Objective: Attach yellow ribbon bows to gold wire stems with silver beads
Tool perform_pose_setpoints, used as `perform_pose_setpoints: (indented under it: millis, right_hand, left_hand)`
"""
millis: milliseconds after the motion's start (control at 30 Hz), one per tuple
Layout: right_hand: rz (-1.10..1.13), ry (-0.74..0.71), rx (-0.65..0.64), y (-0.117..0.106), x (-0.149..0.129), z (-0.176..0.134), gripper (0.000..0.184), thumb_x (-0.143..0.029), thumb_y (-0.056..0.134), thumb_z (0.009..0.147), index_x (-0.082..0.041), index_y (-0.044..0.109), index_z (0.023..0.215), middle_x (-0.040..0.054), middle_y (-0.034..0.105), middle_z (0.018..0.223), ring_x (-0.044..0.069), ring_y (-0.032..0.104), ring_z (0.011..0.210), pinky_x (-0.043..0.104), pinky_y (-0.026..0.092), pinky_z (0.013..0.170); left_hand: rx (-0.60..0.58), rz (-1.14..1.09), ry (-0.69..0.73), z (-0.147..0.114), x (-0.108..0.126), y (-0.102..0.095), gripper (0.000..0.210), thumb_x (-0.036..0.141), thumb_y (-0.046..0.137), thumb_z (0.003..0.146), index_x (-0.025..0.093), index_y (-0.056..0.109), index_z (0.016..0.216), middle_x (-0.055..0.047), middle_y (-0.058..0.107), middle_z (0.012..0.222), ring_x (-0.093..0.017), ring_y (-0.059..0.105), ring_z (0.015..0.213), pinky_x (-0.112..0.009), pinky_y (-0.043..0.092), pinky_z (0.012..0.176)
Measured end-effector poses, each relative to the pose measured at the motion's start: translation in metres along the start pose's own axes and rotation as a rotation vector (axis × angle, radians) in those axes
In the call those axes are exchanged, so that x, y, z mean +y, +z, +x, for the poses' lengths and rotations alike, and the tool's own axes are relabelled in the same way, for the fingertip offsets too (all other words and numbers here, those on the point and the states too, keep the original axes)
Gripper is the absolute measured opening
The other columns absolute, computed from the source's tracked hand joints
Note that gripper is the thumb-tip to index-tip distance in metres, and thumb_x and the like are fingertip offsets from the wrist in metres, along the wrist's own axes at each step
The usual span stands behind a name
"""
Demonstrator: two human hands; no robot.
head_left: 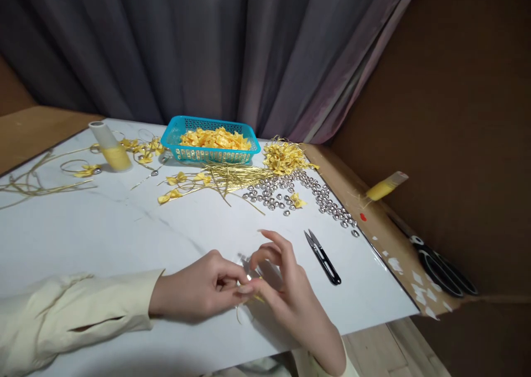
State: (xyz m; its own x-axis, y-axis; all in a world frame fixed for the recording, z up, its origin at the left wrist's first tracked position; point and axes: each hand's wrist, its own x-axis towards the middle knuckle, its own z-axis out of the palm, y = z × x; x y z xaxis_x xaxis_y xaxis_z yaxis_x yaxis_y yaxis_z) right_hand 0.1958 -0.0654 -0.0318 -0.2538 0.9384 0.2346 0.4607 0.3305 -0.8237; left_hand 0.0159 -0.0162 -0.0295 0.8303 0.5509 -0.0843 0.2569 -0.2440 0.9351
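Left of the blue basket (213, 152) stands a yellow thread spool (115, 156). Here's the left hand (199, 288), well in front of that basket, fingers pinched together on a small yellow piece (259, 298), mostly hidden. Right hand (288, 291) next: thumb against the pinch, 1 finger lifted; whether it's clamping anything, can't tell! Silver beads (327, 203) spread front-right of the basket, black snips (319, 251) lying nearer.

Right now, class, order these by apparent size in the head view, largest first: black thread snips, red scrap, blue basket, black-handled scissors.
1. Blue basket
2. Black-handled scissors
3. Black thread snips
4. Red scrap
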Motion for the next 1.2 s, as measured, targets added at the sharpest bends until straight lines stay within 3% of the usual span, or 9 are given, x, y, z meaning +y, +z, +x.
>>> perform_pose_setpoints:
  millis: [133,300,433,533,633,767,867,967,1200]
  right_hand:
    - [0.2,0.099,-0.051,0.006,0.001,0.004,0.05,-0.022,0.059,0.084,-0.023,0.031,0.126,-0.0033,0.057,0.073,0.015,0.055,0.073,0.03,0.048,0.074]
    - [0.299,0.205,0.069,0.008,-0.001,0.004,0.049,-0.022,0.068,0.075,-0.022,0.042,0.117,-0.0047,0.055,0.061,0.019,0.055,0.086,0.035,0.044,0.082]
    - [0.491,0.214,0.1,0.013,-0.006,0.006,0.043,-0.02,0.063,0.076,-0.023,0.042,0.113,-0.0076,0.046,0.058,0.014,0.05,0.065,0.028,0.045,0.066]
    - [0.561,0.198,0.131,0.016,-0.01,0.006,0.039,-0.018,0.06,0.077,-0.023,0.041,0.11,-0.0083,0.044,0.059,0.012,0.048,0.06,0.026,0.045,0.064]
    - [0.551,0.187,0.185,0.015,-0.012,0.006,0.038,-0.018,0.059,0.077,-0.024,0.04,0.11,-0.0081,0.046,0.059,0.012,0.05,0.061,0.026,0.046,0.065]
    - [0.48,0.216,0.229,0.009,-0.008,0.007,0.039,-0.023,0.063,0.076,-0.023,0.04,0.107,-0.008,0.049,0.059,0.013,0.053,0.063,0.027,0.046,0.068]
    - [0.3,0.235,0.126,0.002,-0.003,0.008,0.024,-0.036,0.062,0.078,-0.02,0.049,0.089,-0.0026,0.054,0.066,0.014,0.052,0.065,0.026,0.043,0.062]
    - [0.09,0.141,-0.005,-0.002,0.001,0.006,0.034,-0.046,0.053,0.084,-0.019,0.047,0.064,0.0016,0.054,0.069,0.015,0.05,0.068,0.027,0.041,0.06]
    - [-0.007,-0.004,-0.137,-0.001,-0.01,0.005,0.037,-0.029,0.055,0.087,-0.018,0.042,0.054,0.0026,0.053,0.075,0.016,0.05,0.083,0.03,0.043,0.072]
  left_hand:
    - [0.003,-0.015,0.026,0.0,0.0,0.0,0.034,0.026,0.051,0.082,0.016,0.036,0.054,0.008,0.022,0.05,-0.006,0.021,0.047,-0.022,0.017,0.043]
    - [-0.011,-0.076,-0.03,0.002,0.001,-0.001,0.028,0.029,0.052,0.082,0.015,0.048,0.059,0.008,0.024,0.049,-0.007,0.023,0.047,-0.021,0.017,0.043]
    - [-0.043,-0.135,-0.053,0.002,0.001,-0.004,0.027,0.029,0.055,0.079,0.014,0.048,0.058,0.008,0.026,0.049,-0.006,0.022,0.048,-0.021,0.017,0.042]
    - [-0.098,-0.147,-0.082,0.002,0.0,-0.007,0.029,0.03,0.055,0.079,0.014,0.048,0.057,0.008,0.027,0.046,-0.006,0.021,0.045,-0.021,0.017,0.041]
    - [-0.099,-0.193,-0.115,0.003,-0.001,-0.008,0.027,0.033,0.057,0.079,0.012,0.055,0.062,0.008,0.033,0.047,-0.006,0.023,0.045,-0.02,0.018,0.041]
    - [-0.061,-0.224,-0.118,0.004,-0.002,-0.008,0.032,0.035,0.058,0.079,0.012,0.051,0.057,0.008,0.031,0.048,-0.006,0.023,0.046,-0.02,0.018,0.042]
    - [-0.058,-0.226,-0.116,0.004,-0.002,-0.007,0.027,0.034,0.06,0.078,0.011,0.058,0.063,0.008,0.033,0.046,-0.005,0.023,0.045,-0.02,0.018,0.041]
    - [-0.07,-0.24,-0.111,0.004,-0.003,-0.007,0.027,0.035,0.059,0.079,0.01,0.061,0.068,0.008,0.033,0.047,-0.005,0.023,0.045,-0.019,0.017,0.041]
    - [-0.101,-0.22,-0.093,0.002,-0.007,-0.007,0.029,0.038,0.058,0.078,0.012,0.055,0.066,0.007,0.031,0.051,-0.007,0.025,0.05,-0.019,0.02,0.043]
